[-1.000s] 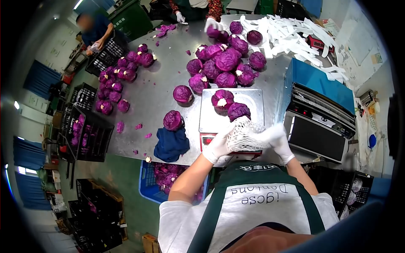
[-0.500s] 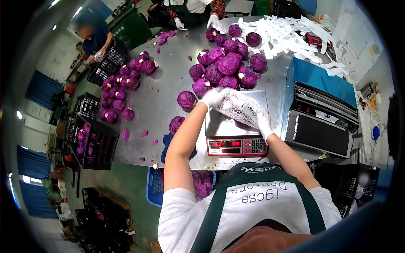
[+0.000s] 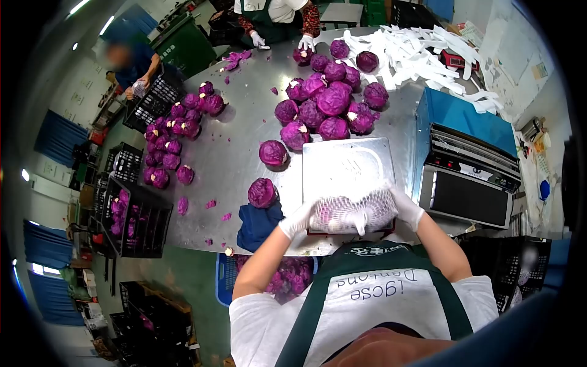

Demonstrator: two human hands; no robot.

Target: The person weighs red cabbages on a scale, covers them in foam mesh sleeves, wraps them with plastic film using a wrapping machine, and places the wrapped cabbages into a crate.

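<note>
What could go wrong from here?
Netted bundle: held between the left grip and right grip; if either slackens, it might slip.
Scale: the bundle covers most of its front in this view, so a reading could be missed.
Loose cabbage by the blue cloth: round, it might roll if bumped.

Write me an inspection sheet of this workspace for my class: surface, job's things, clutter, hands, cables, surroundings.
Surface: metal table, purple scraps scattered on it.
Job's things: white netted bundle over the scale, contact unclear; purple cabbages piled beyond.
Clutter: blue cloth by the near edge; heap of white strips at far right.
Hands: left hand and right hand, gloved, hold the bundle's sides.
Cables: nothing seen.
Surroundings: blue-topped machine on the right; black crates on the left; two co-workers.
</note>
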